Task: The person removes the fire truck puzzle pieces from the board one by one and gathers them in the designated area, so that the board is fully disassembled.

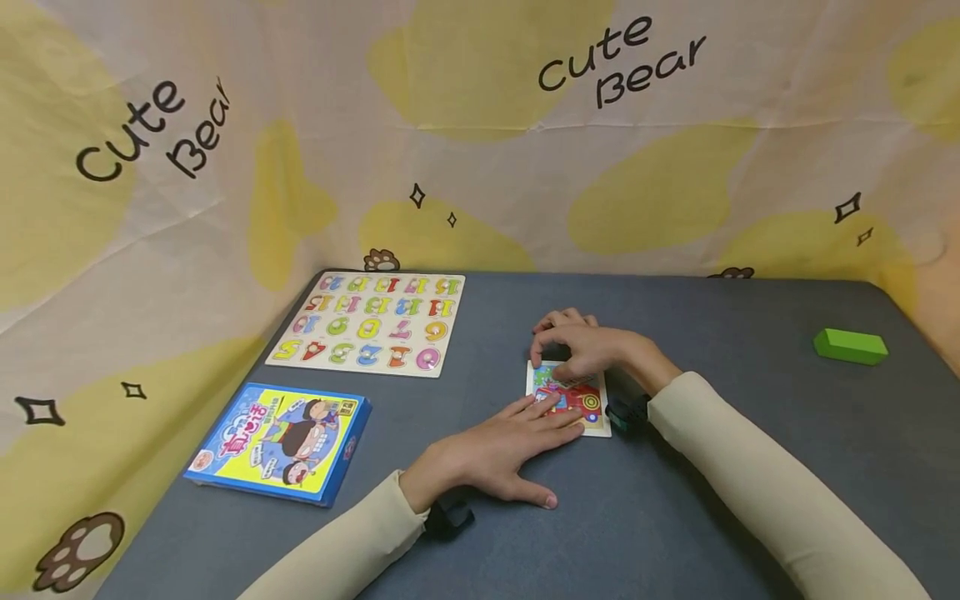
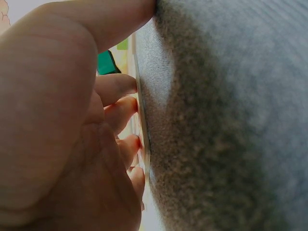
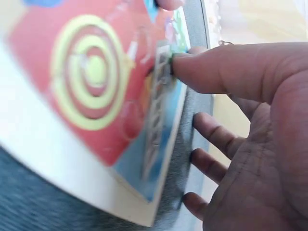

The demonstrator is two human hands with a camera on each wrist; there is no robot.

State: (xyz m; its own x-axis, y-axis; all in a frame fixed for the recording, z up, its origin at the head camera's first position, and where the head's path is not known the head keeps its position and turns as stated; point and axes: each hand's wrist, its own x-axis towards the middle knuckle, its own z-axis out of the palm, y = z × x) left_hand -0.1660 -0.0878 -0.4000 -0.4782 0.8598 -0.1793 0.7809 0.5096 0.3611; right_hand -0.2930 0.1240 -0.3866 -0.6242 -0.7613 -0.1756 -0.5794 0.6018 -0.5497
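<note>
A small picture puzzle [image 1: 592,403] with a red vehicle on a pale board lies on the table. My left hand [image 1: 506,450] lies flat with spread fingers over its near left part; the left wrist view shows the fingertips [image 2: 130,144] along the board. From the far side my right hand [image 1: 585,346] arches over the puzzle. Its thumb [image 3: 202,72] touches the picture beside a grey ladder strip [image 3: 156,110], and the other fingers bend down past the board's far edge. Whether thumb and index pinch a piece, I cannot tell.
A number board [image 1: 367,325] lies at the back left, with a blue and yellow box [image 1: 277,442] in front of it. Far to the right sits a green block [image 1: 850,346]. A printed cloth [image 1: 480,167] hangs behind the dark table [image 1: 735,517].
</note>
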